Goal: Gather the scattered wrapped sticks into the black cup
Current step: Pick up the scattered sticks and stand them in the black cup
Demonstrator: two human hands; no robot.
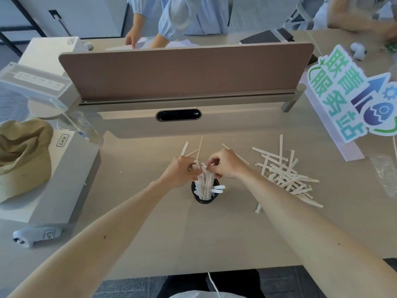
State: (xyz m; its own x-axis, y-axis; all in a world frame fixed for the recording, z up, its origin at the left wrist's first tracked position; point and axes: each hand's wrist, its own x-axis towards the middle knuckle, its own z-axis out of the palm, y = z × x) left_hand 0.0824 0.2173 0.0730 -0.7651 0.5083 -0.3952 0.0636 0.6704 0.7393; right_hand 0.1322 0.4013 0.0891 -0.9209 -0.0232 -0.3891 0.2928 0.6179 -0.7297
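Spanning the desk (150,222), both forearms meet over the black cup (205,200), where the left hand (182,172) and right hand (227,163) pinch a bundle of wrapped sticks (205,181) standing in it. Judged best: align ends, lower together, release only once seated. The loose pile (287,179) lies well apart to the right.

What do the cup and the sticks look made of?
Black cup: probably plastic, matte, uniformly dark; little of it shows. Pile of sticks: pale, flat strips with creased white ends, so likely thin wood in paper wrappers, though blur leaves that uncertain.
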